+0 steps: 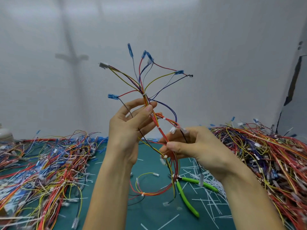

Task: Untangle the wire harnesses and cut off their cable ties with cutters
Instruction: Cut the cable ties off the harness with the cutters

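I hold one wire harness (146,83) upright above the table, its red, yellow, blue and grey wires fanning out to blue terminals and a white connector. My left hand (131,125) pinches the bundle just below a white cable tie (144,94). My right hand (187,146) pinches the red wires lower down, near another white tie (165,156). The harness tail loops down onto the green mat. The green-handled cutters (187,196) lie on the mat under my right wrist, touched by neither hand.
A big heap of tangled harnesses (265,163) fills the right side. Another pile (44,166) spreads over the left. Cut white tie pieces (207,193) litter the green mat (149,218). A white wall stands close behind.
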Available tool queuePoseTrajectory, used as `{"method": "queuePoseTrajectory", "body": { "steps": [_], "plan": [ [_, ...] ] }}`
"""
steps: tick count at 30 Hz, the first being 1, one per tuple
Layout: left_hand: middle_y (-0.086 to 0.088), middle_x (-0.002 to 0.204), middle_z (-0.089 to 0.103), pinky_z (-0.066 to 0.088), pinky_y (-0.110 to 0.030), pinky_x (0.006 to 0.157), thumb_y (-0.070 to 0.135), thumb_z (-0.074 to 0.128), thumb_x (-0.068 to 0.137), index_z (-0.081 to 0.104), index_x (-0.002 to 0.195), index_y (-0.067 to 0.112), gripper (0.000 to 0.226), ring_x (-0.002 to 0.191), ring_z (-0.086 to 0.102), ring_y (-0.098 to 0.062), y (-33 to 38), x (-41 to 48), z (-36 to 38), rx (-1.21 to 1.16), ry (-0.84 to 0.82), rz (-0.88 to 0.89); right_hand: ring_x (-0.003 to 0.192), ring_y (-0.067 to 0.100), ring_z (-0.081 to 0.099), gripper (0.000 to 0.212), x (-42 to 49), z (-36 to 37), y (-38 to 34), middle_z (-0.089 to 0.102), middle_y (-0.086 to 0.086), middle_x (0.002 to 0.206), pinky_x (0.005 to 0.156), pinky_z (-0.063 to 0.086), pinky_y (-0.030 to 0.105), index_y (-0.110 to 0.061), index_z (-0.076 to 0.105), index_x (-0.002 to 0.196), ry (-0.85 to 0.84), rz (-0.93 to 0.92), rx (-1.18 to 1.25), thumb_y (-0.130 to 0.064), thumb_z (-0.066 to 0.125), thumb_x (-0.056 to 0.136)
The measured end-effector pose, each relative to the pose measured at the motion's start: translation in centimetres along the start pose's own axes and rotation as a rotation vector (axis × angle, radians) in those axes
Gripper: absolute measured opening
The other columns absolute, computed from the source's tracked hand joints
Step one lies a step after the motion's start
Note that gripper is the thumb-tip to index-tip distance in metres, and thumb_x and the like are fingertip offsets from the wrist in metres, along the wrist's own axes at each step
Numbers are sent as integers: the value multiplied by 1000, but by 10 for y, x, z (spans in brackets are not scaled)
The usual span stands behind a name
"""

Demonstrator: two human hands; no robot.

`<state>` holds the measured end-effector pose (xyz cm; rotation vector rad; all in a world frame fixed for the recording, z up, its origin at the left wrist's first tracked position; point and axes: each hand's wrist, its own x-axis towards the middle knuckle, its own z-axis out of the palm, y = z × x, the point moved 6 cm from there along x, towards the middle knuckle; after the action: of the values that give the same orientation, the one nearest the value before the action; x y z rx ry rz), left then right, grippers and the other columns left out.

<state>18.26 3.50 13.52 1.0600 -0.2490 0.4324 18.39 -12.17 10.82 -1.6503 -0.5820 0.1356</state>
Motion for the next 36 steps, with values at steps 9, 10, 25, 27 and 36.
{"method": "queuePoseTrajectory", "body": {
  "steps": [9, 10, 25, 27, 36],
  "plan": [
    [-5, 97, 77, 55, -20, 58, 13, 75, 73, 64, 100, 12, 29, 75, 74, -17, 3, 1, -5, 21, 29, -18, 78, 24, 74, 23, -2, -7, -3, 77, 10, 89, 77, 59, 33, -13, 73, 93, 25, -3, 75, -24, 71, 72],
    [-5, 98, 77, 55, -19, 58, 12, 74, 75, 64, 101, 11, 29, 76, 73, -18, 3, 1, -5, 26, 29, -15, 78, 25, 74, 26, -2, -7, -3, 77, 10, 89, 73, 59, 31, -11, 71, 96, 19, 6, 78, -23, 72, 72],
    [-20, 108, 71, 57, -31, 90, 2, 58, 82, 72, 88, 1, 15, 100, 71, -23, -17, 6, 7, -329, -33, -242, 75, 31, 75, 31, 0, -9, -4, 76, 19, 86, 66, 60, 29, -6, 77, 86, 89, -27, 226, -20, 80, 59],
    [-23, 117, 65, 48, -39, 104, -6, 51, 73, 65, 100, -5, 31, 116, 64, -29, -20, 2, 16, -342, -143, -305, 73, 29, 75, 26, 1, -13, -6, 76, 17, 85, 64, 60, 27, -7, 76, 88, 175, -61, 247, -17, 77, 64],
    [-17, 126, 64, 55, -29, 91, 9, 39, 105, 55, 118, -2, 24, 112, 67, -21, -33, 0, 16, 196, -13, -168, 67, 16, 72, 11, 1, -20, -9, 76, 9, 79, 62, 57, 21, -11, 74, 89, 246, -138, 222, -12, 69, 79]
  ]
}}
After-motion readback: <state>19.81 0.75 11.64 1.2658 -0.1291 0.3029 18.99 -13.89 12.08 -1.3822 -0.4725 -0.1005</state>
